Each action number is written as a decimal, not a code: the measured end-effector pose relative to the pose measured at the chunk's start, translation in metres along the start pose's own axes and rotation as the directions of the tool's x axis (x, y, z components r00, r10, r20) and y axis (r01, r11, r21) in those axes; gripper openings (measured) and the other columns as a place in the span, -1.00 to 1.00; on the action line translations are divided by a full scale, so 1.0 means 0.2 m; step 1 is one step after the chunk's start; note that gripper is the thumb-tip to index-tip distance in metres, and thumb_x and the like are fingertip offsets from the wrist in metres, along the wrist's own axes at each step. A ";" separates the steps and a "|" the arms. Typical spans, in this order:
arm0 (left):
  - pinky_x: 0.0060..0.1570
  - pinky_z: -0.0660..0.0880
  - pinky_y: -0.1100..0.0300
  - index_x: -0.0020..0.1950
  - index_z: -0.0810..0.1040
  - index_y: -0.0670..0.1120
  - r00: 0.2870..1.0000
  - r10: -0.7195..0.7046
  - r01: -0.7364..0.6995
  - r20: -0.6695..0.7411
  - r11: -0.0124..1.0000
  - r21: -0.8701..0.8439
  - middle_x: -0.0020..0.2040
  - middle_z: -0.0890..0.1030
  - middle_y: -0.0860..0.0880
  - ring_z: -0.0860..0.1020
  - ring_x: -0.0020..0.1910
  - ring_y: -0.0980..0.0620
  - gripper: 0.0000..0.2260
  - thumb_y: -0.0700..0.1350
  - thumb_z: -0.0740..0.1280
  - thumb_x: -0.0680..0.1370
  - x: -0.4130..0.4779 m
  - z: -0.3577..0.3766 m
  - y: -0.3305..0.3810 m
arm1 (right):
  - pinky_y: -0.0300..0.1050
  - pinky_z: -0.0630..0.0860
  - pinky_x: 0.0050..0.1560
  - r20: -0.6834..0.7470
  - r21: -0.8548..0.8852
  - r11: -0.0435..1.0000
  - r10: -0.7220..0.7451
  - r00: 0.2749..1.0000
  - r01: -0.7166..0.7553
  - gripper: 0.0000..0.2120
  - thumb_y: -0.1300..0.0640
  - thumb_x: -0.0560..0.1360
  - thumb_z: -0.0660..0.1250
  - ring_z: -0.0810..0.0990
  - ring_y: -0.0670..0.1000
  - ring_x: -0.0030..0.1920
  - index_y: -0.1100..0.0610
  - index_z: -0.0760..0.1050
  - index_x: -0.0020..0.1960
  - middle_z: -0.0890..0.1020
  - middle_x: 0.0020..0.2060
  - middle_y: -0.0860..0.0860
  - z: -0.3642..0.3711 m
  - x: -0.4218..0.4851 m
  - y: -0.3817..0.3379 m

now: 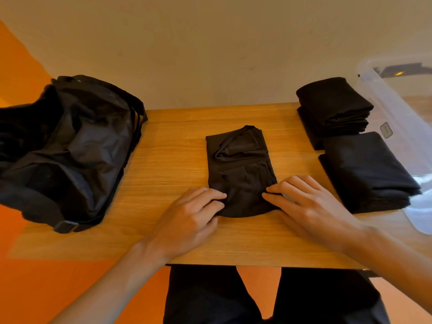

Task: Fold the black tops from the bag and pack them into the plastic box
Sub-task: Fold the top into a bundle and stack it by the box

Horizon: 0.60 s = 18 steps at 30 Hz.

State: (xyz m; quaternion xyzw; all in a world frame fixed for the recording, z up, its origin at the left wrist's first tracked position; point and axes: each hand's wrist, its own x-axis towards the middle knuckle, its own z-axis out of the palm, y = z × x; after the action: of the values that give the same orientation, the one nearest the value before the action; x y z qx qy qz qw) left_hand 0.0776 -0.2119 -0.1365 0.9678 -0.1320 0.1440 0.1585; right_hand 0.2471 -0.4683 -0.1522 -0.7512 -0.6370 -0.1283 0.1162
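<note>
A black top [240,169], folded into a narrow strip, lies in the middle of the wooden table [177,141]. My left hand [189,218] pinches its near left corner with curled fingers. My right hand [306,202] pinches the near right corner the same way. The black bag [67,146] sits slumped at the table's left end. Two stacks of folded black tops stand on the right, one at the back [334,108] and one nearer [367,171]. The clear plastic box [383,99] stands at the far right, partly behind the stacks.
The bag's strap and buckle [67,226] trail toward the front left edge. A beige wall runs right behind the table. My dark trousers [210,298] show below the front edge, over an orange floor.
</note>
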 end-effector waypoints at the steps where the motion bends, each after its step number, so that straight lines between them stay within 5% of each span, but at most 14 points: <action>1: 0.18 0.52 0.03 0.14 0.67 -0.20 1.000 0.013 -0.013 -0.011 1.000 0.007 0.20 0.64 -0.10 0.59 0.18 -0.02 -0.81 -0.21 0.35 0.57 0.00 0.00 0.00 | -0.03 0.44 0.20 -0.002 0.005 1.000 -0.003 1.000 0.003 -0.67 0.10 0.60 0.33 0.54 0.08 0.23 0.13 0.58 0.34 0.57 0.28 0.05 0.00 -0.01 0.00; 4: 0.21 0.46 0.05 0.13 0.67 -0.17 0.998 0.033 -0.033 -0.049 0.999 -0.007 0.20 0.66 -0.06 0.60 0.21 0.01 -0.82 -0.19 0.34 0.59 0.00 -0.01 0.01 | -0.02 0.42 0.27 -0.053 0.057 0.998 0.026 0.998 -0.023 -0.72 0.06 0.64 0.26 0.50 0.07 0.32 0.11 0.61 0.27 0.56 0.32 0.05 -0.03 -0.03 -0.02; 8: 0.22 0.47 0.07 0.11 0.64 -0.15 0.996 -0.008 -0.009 -0.093 0.984 -0.176 0.14 0.66 0.02 0.59 0.18 0.08 -0.83 -0.11 0.32 0.63 -0.01 -0.04 0.06 | -0.07 0.42 0.35 -0.042 0.330 0.941 0.094 0.995 -0.075 -0.72 0.01 0.68 0.19 0.51 -0.05 0.37 0.11 0.60 0.21 0.61 0.26 -0.05 -0.13 -0.03 -0.06; 13: -0.20 0.47 0.17 0.04 0.57 -0.09 0.959 -0.259 0.180 -0.119 0.873 -0.453 -0.16 0.53 0.13 0.54 -0.18 0.14 -0.82 -0.01 0.26 0.63 0.05 -0.11 0.10 | -0.15 0.52 -0.09 -0.045 0.634 0.747 0.293 0.955 -0.199 -0.82 0.03 0.65 0.23 0.60 -0.05 -0.03 0.03 0.50 0.21 0.57 0.02 -0.20 -0.18 0.02 -0.07; 18: -0.30 0.45 0.25 0.03 0.60 -0.10 0.872 -0.451 0.260 -0.191 0.756 -0.600 -0.25 0.61 0.08 0.62 -0.25 0.09 -0.89 -0.09 0.31 0.65 0.16 -0.10 0.10 | -0.30 0.56 -0.05 0.060 0.794 0.499 0.503 0.862 -0.347 -0.81 0.01 0.65 0.28 0.66 -0.11 0.06 0.00 0.50 0.23 0.65 0.02 -0.18 -0.18 0.17 -0.04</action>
State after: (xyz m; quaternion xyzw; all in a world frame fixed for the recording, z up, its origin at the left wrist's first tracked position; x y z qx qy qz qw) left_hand 0.0970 -0.2297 -0.1017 0.8486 0.0487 0.2228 0.4774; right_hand 0.2433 -0.4480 -0.1077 -0.7418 -0.4085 0.1281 0.5161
